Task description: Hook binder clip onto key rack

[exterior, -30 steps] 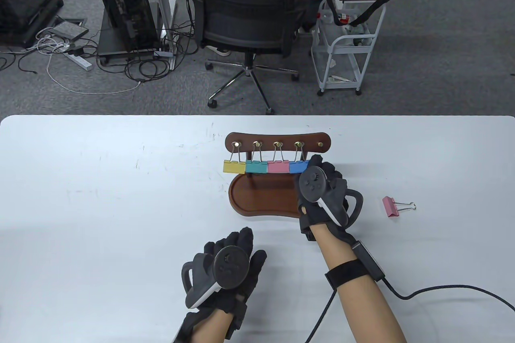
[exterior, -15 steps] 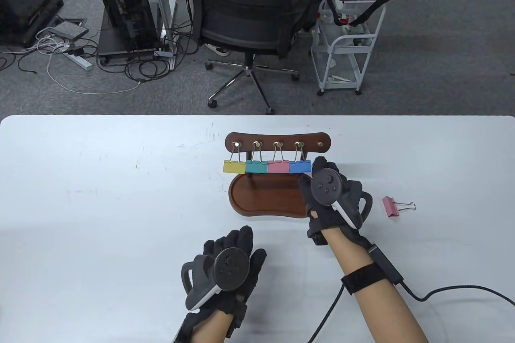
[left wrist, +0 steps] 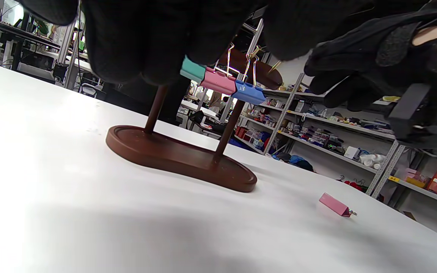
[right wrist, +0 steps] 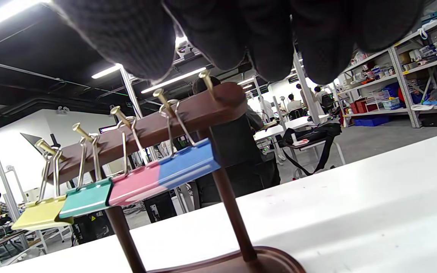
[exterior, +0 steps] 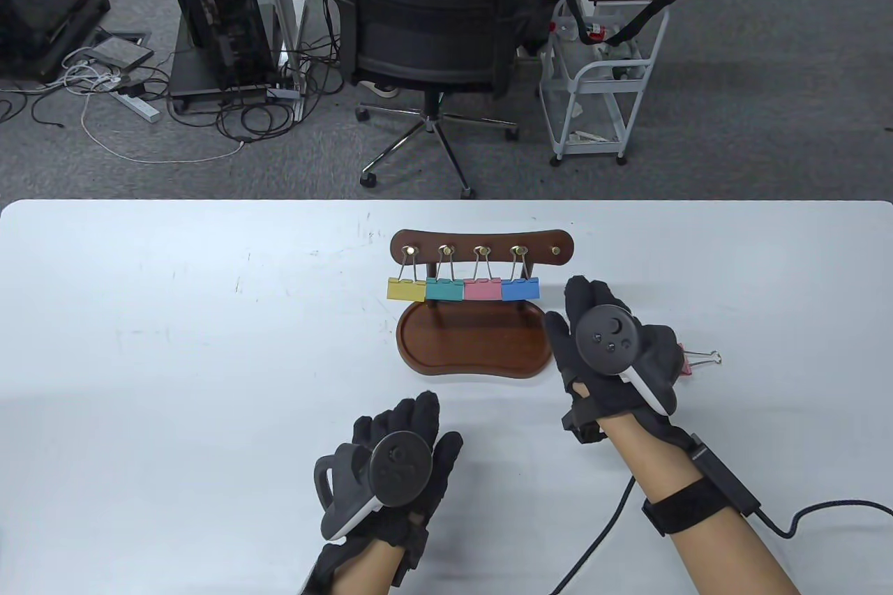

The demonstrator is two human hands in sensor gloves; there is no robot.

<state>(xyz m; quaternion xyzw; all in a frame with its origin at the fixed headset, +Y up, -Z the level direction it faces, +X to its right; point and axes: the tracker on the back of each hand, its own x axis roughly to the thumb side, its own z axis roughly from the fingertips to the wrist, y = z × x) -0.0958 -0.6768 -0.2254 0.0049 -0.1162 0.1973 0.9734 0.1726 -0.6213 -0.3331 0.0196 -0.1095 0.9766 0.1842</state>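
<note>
Table view: right hand [exterior: 614, 344] empty, fingers loosely spread, hovering beside key rack [exterior: 481, 247]; loose pink binder clip [exterior: 698, 358] lies on table just right of it, partly under its edge. Left hand [exterior: 391, 466] rests flat, idle. Step: reach for clip. Next, likely: pinch it, loop onto the bare fifth hook [exterior: 556, 250]

Gloved fingers [right wrist: 218, 34] of the right hand [right wrist: 241, 26] hang in from the top edge, dark and out of focus, holding nothing that can be seen. Below them stands the wooden key rack [right wrist: 188, 113], its bar tilted upward to the right on two posts rising from a brown base [right wrist: 241, 263]. Five brass hooks stick out of the bar. Four carry binder clips side by side: yellow [right wrist: 38, 214], teal [right wrist: 85, 197], pink [right wrist: 137, 185] and blue [right wrist: 188, 162]. The hook at the right end [right wrist: 206, 81] is bare. The white table [right wrist: 355, 204] stretches to the right.
</note>
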